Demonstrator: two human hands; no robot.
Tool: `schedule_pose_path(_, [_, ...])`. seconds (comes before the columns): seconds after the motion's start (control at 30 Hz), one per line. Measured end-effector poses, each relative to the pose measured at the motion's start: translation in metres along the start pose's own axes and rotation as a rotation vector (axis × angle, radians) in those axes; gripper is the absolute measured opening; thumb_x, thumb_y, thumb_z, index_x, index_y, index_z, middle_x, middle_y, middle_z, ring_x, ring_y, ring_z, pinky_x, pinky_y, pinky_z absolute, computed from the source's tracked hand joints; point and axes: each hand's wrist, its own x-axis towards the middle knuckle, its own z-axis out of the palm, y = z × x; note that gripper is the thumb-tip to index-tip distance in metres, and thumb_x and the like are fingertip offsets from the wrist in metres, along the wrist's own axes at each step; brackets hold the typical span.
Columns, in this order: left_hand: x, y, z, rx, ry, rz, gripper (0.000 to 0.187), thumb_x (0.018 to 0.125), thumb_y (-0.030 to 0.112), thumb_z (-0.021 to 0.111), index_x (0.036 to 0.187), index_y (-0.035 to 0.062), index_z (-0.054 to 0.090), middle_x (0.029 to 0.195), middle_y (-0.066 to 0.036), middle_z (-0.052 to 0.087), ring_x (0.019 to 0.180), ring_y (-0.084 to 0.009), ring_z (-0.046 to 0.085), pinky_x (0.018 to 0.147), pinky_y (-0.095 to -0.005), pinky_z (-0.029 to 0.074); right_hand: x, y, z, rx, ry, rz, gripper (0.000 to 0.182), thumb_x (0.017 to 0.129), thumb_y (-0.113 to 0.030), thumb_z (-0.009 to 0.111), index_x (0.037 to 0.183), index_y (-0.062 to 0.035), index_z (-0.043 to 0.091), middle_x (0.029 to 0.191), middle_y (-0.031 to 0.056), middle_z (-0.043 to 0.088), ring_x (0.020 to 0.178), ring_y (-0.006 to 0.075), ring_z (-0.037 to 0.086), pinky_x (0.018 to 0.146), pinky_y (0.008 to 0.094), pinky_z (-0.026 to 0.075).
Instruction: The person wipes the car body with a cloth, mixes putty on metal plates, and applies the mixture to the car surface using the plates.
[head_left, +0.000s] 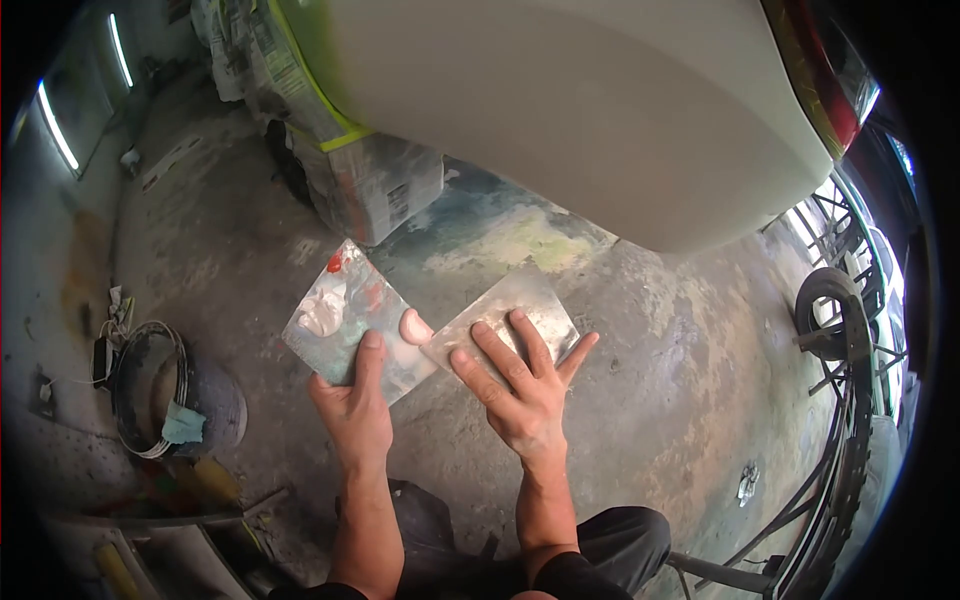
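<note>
My left hand grips a flat mixing board, its thumb pressed on the top face. On the board lie a pale lump of filler putty, a dab of red paste at the far corner and reddish smears. A pinkish putty blob sits at the right edge. My right hand holds a thin metal spreader, fingers fanned over its upper face and the thumb hidden. The spreader's left corner overlaps the board's edge near the pink blob.
A car body panel hangs over the top, with a tail light at right. Masking paper and yellow-green tape cover the wheel area. A bucket stands left; a metal rack with a tyre stands right.
</note>
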Motion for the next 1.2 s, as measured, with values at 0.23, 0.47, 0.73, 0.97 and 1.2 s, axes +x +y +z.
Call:
schedule_pose_path(0.23, [0.002,-0.008,-0.006,0.073,0.134,0.080,0.031,0.096,0.011,0.067,0.121,-0.0063,0.062,0.117,-0.011,0.068,0.102,-0.0166,0.065,0.086,-0.0305,0.053,-0.002,-0.003,-0.014,0.042,-0.243,-0.031,0.053,0.082,-0.008,0.061,0.130,-0.0296,0.066,0.130,-0.0014,0.063,0.127,0.0263,0.056,0.116,0.0713,0.004])
schedule_pose_path(0.47, [0.008,0.001,-0.006,-0.086,0.195,0.066,0.040,0.096,0.017,0.067,0.127,-0.0074,0.058,0.125,-0.015,0.063,0.110,-0.0216,0.064,0.094,-0.0359,0.052,0.004,0.023,0.023,0.601,0.601,0.778,0.047,0.095,0.009,0.044,0.140,-0.0031,0.053,0.125,0.0108,0.063,0.113,0.0186,0.062,0.102,0.0356,0.045])
schedule_pose_path(0.73, [0.006,0.000,0.002,-0.031,0.152,0.010,0.041,0.096,0.017,0.067,0.127,-0.0089,0.057,0.124,-0.016,0.063,0.109,-0.0231,0.064,0.093,-0.0369,0.053,0.067,0.029,0.020,0.825,1.034,0.945,0.047,0.100,-0.001,0.039,0.147,0.0018,0.037,0.120,0.0117,0.060,0.099,0.0125,0.059,0.088,0.0275,0.048])
schedule_pose_path(0.97, [0.009,-0.005,-0.008,-0.036,0.131,-0.036,0.042,0.095,0.019,0.069,0.128,-0.0041,0.058,0.127,-0.013,0.062,0.113,-0.0222,0.062,0.096,-0.0371,0.049,0.086,0.029,0.022,0.797,1.076,0.936,0.047,0.100,-0.003,0.038,0.147,0.0005,0.038,0.120,0.0115,0.060,0.102,0.0138,0.059,0.089,0.0295,0.048])
schedule_pose_path(1.2, [0.011,-0.005,-0.007,-0.032,0.143,-0.030,0.041,0.097,0.018,0.067,0.128,-0.0077,0.057,0.128,-0.017,0.062,0.113,-0.0239,0.062,0.096,-0.0378,0.051,0.093,0.030,0.023,0.854,1.134,0.929,0.048,0.099,-0.003,0.038,0.147,0.0008,0.038,0.124,0.0119,0.058,0.106,0.0148,0.058,0.090,0.0295,0.048])
